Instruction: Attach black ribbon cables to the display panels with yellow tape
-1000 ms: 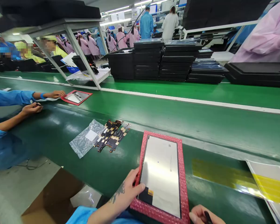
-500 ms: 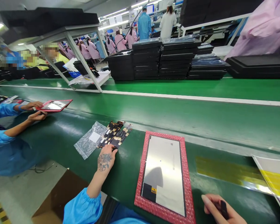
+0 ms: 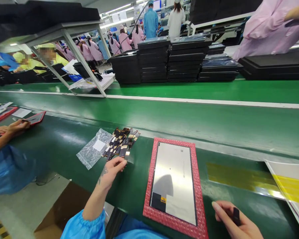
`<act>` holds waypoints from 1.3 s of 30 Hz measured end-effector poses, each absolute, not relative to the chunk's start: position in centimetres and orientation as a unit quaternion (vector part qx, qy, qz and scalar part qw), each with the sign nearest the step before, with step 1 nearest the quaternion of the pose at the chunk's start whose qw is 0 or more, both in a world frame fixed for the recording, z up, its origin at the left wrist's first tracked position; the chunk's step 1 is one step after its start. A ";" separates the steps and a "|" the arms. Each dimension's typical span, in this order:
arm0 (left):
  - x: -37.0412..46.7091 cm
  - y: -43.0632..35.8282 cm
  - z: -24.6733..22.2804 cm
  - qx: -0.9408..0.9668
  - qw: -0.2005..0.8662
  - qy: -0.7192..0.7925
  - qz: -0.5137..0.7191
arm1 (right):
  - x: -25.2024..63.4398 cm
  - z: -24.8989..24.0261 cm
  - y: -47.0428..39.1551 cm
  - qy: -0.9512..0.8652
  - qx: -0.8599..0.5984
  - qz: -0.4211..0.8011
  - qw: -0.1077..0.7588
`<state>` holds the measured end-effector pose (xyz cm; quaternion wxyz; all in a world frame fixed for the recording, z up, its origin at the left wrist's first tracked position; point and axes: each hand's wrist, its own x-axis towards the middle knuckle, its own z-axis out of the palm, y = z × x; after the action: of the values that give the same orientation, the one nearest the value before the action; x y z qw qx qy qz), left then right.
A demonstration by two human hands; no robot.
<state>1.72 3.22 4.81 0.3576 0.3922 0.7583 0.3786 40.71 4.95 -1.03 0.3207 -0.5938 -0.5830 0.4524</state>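
My left hand point(image 3: 112, 170) is closed, thumb and forefinger pinched at the near end of a black-and-gold flex cable point(image 3: 125, 148). That cable lies at the near edge of a pile of similar cables point(image 3: 116, 142); its gripped end is mostly hidden by the fingers. A clear plastic bag point(image 3: 95, 149) with a white label lies left of the pile. At the lower right, my right hand point(image 3: 235, 220) has its fingers curled around a small black piece point(image 3: 236, 216). Between my hands, a display panel point(image 3: 175, 172) with a silver back rests on pink bubble wrap point(image 3: 198, 186).
Yellow film point(image 3: 235, 176) and white sheets with a yellow band point(image 3: 292, 186) lie at right. Black trays point(image 3: 186, 59) stand stacked beyond the green bench point(image 3: 164, 119). At left, a co-worker's hands point(image 3: 16, 127) handle a red-edged panel. A cardboard box point(image 3: 62, 209) sits below the bench.
My left hand has turned and drawn slightly back at the pile's near edge, and the cables there have shifted. The co-worker's panel has moved left. My right hand is nearly unchanged.
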 end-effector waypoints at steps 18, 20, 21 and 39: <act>14.8 2.9 3.1 0.279 0.761 0.488 0.325 | 32.1 1.5 7.0 -0.500 -0.416 0.730 0.210; 14.6 2.7 2.8 0.287 0.760 0.490 0.317 | 32.0 1.7 7.2 -0.492 -0.421 0.735 0.201; 14.4 2.6 2.7 0.298 0.755 0.494 0.313 | 32.0 1.8 7.3 -0.493 -0.425 0.733 0.198; 13.3 -2.2 0.0 0.755 0.095 0.564 0.321 | 31.6 0.3 8.3 -0.781 -0.455 0.383 0.189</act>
<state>13.33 -2.18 -0.04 0.0949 0.7550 0.5638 0.3211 31.55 8.26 0.29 0.1890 -0.4555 -0.7810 0.3832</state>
